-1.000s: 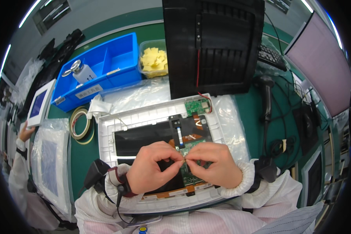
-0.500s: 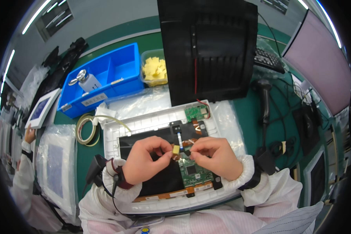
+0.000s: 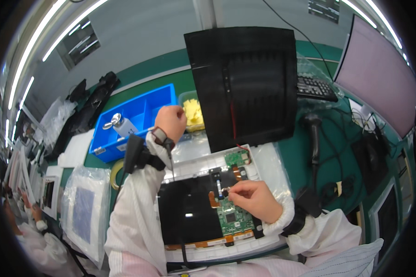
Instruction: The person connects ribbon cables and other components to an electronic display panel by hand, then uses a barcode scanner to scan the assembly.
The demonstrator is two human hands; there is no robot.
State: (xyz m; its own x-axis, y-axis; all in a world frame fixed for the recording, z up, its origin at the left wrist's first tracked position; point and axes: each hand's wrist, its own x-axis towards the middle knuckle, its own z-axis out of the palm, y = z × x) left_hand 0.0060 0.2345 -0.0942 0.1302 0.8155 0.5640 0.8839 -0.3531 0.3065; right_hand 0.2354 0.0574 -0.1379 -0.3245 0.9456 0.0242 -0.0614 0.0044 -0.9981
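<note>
Plastic-wrapped panel (image 3: 85, 212): at nine o'clock from the white housing (image 3: 253, 171); its slick sleeve could slide if the left elbow swung wide.
Tape roll (image 3: 115, 175): at ten o'clock, partly behind the left sleeve, so an arm could knock it unseen.
Blue bin (image 3: 150, 104): at eleven o'clock, holding a white pump bottle (image 3: 126, 128); a bumped forearm might tip the bottle and spill any liquid in it.
Left hand (image 3: 172, 122): at eleven o'clock, over the bin's right end and near the tub (image 3: 199, 128) of yellow slips (image 3: 193, 112); fingers curled in, and I cannot tell whether they hold anything. A thin dark cord (image 3: 172, 170) below that wrist could snag the housing's rim.
Circuit board (image 3: 231, 219): just right of the housing's centre, components bare; a dropped bit or static could harm it.
White ribbon (image 3: 219, 183): at one o'clock, beside the right fingertips; a sideways tug could crease it or work it loose.
Back cover (image 3: 259, 92): upright between twelve and one; were it to topple, the red wire (image 3: 233, 122) might be strained.
Right hand (image 3: 256, 201): at three o'clock, thumb and index pinched together on a small dark piece (image 3: 225, 191), its kind unclear; one-handed, it could slip.
Scanner (image 3: 313, 138): at two o'clock on the green table (image 3: 299, 161), its cable loose enough to catch a sleeve.
</note>
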